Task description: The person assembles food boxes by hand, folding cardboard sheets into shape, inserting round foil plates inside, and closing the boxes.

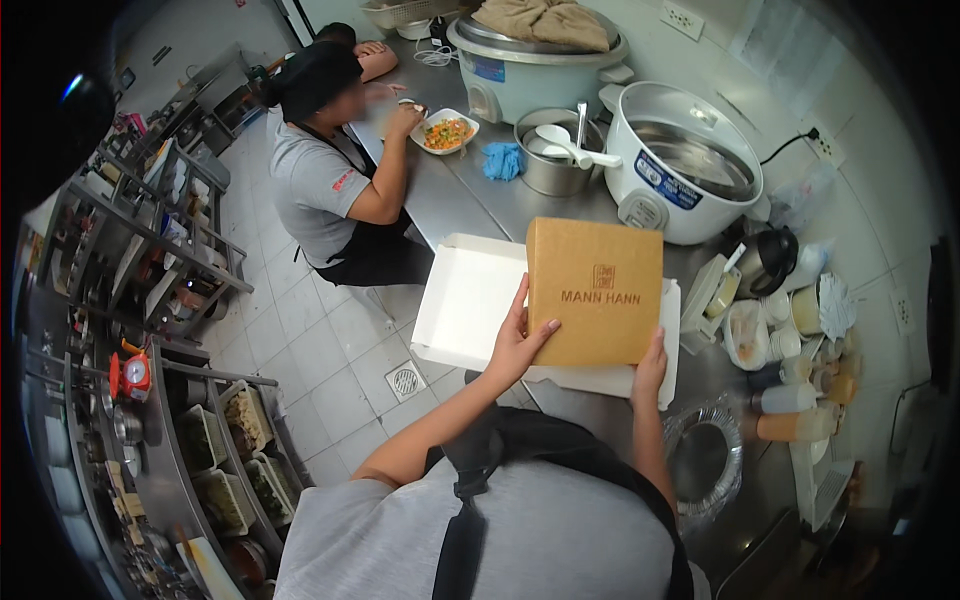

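Note:
A square brown cardboard box (pixel 592 265) with dark print on its top is held between my two hands. My left hand (pixel 516 343) is closed on its near left corner, thumb lying over the top. At the near right corner, my right hand (pixel 649 372) grips the side; its fingertips are partly hidden. Beneath the box lies an opened white carton (pixel 458 305), one half spread out to the left and the rest mostly covered by the brown box. Whether the brown box touches the carton, I cannot tell.
Two large rice cookers (pixel 655 120) and a pot (pixel 555 180) with white ladles stand on the steel counter. A co-worker (pixel 330 190) is beside a bowl of food (pixel 445 132). Bottles (pixel 790 398) and a foil tray (pixel 703 455) are at right; shelves (pixel 200 370) line the left.

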Demonstrator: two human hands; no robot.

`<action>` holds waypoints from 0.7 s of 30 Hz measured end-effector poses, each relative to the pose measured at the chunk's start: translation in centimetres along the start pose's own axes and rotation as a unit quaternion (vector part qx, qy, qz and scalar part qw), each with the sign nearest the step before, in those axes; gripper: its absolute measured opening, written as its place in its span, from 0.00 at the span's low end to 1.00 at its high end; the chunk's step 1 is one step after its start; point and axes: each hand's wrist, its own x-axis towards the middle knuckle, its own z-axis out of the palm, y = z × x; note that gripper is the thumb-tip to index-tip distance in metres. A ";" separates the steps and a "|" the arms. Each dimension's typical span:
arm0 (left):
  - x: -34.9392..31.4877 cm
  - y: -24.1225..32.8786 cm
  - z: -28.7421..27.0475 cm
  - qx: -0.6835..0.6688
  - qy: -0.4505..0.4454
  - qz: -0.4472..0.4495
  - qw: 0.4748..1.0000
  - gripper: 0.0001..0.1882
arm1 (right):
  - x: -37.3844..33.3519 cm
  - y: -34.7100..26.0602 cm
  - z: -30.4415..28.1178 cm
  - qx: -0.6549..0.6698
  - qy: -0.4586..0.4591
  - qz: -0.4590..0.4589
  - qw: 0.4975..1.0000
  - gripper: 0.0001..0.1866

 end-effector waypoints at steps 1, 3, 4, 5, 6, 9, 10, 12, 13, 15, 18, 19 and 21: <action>-0.5 0.6 0.5 0.001 -0.005 -0.007 1.000 0.45 | -0.3 -1.9 -0.1 0.008 -0.012 -0.027 1.000 0.30; -1.3 1.3 1.5 -0.019 -0.059 -0.015 0.998 0.46 | -0.3 -5.4 -2.0 -0.037 -0.003 -0.039 0.999 0.30; -1.8 1.5 2.2 -0.008 -0.083 -0.050 0.995 0.46 | 0.7 -6.4 -4.9 -0.067 0.010 -0.072 0.995 0.30; -2.5 1.8 2.5 -0.009 -0.100 -0.066 0.993 0.46 | 1.0 -7.4 -8.0 -0.101 0.027 -0.100 0.990 0.29; -3.2 2.3 2.3 0.141 -0.155 -0.024 0.977 0.46 | -0.5 -11.2 -9.5 -0.074 0.037 -0.086 0.993 0.28; -4.3 1.1 1.6 0.432 -0.266 0.110 0.855 0.40 | -3.2 -14.6 -20.8 0.059 0.169 -0.092 0.979 0.32; -4.5 -0.1 1.0 0.454 -0.274 0.117 0.840 0.39 | -4.6 -14.9 -25.0 0.070 0.216 -0.123 0.966 0.33; -4.4 -2.6 0.2 0.473 -0.286 0.126 0.824 0.38 | -9.4 -15.7 -31.1 0.062 0.303 -0.137 0.941 0.33; -4.2 -3.7 0.0 0.497 -0.274 0.153 0.809 0.34 | -11.8 -14.9 -33.0 0.070 0.362 -0.153 0.917 0.33; -4.2 -5.8 0.3 0.515 -0.266 0.181 0.794 0.31 | -17.0 -12.6 -37.6 0.076 0.464 -0.134 0.872 0.33; -4.4 -6.9 0.2 0.568 -0.241 0.207 0.759 0.22 | -23.6 -4.0 -42.7 0.134 0.515 -0.051 0.845 0.32; -4.3 -6.7 0.1 0.564 -0.231 0.193 0.769 0.20 | -25.3 -0.9 -44.1 0.148 0.527 -0.060 0.835 0.32; -4.2 -5.7 -0.5 0.565 -0.219 0.174 0.776 0.17 | -30.2 5.9 -46.4 -0.246 0.581 -0.087 0.771 0.32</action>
